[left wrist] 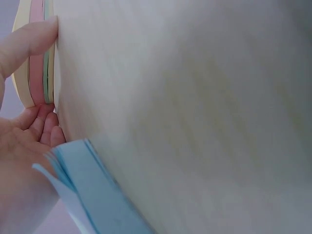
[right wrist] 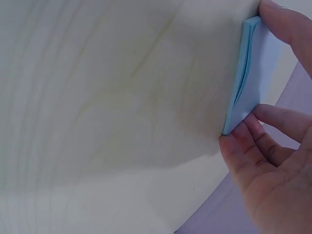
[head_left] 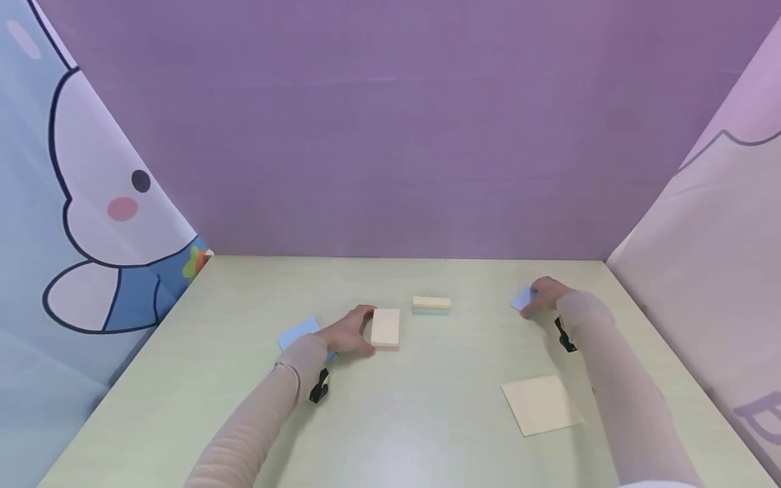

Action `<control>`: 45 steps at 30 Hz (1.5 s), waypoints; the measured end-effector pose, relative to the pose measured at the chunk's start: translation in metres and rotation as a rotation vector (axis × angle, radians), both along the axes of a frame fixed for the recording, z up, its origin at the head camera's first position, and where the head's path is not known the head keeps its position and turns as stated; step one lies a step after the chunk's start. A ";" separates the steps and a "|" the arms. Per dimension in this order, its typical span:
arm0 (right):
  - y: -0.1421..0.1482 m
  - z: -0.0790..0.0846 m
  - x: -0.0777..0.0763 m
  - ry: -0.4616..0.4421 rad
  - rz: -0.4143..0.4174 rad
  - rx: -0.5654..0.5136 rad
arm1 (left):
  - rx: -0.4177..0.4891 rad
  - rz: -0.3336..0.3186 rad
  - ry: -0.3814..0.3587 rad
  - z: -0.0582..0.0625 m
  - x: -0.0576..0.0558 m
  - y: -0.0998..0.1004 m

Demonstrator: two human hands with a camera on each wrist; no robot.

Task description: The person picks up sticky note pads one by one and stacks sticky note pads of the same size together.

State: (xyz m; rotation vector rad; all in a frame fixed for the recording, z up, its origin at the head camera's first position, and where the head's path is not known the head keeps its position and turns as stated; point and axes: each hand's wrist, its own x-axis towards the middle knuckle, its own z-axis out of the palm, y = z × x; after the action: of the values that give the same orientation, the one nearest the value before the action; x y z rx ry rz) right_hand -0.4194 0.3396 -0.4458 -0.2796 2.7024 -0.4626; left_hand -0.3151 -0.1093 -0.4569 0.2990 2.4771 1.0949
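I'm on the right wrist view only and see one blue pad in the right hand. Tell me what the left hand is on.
Observer: The left hand grips a cream-topped stack.
Operator: Give me the colours in that stack's side.
Observer: The left wrist view shows cream, pink and green layers there.
Operator: Now report anything else close to that hand.
Observer: Another blue pad lies beside it, partly hidden by the hand and sleeve in the head view.
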 end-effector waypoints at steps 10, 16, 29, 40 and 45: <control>-0.001 -0.005 0.000 -0.008 -0.029 0.017 | -0.016 0.004 0.022 -0.004 0.001 0.000; -0.004 0.001 0.003 -0.006 -0.023 0.027 | -0.022 0.008 0.016 0.000 0.001 0.001; -0.005 0.004 0.003 -0.006 -0.023 0.037 | -0.032 0.005 0.006 -0.001 0.000 -0.001; -0.002 -0.001 0.000 0.054 0.006 0.016 | 0.005 0.024 -0.011 0.004 0.001 0.000; -0.001 -0.002 0.000 0.072 0.026 0.031 | -0.010 0.013 0.005 0.001 0.001 0.001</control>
State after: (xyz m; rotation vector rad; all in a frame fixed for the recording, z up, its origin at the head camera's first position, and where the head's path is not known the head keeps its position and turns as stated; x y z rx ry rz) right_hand -0.4197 0.3390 -0.4481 -0.3280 2.7694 -0.4104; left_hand -0.3144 -0.1084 -0.4564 0.2837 2.4919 1.0880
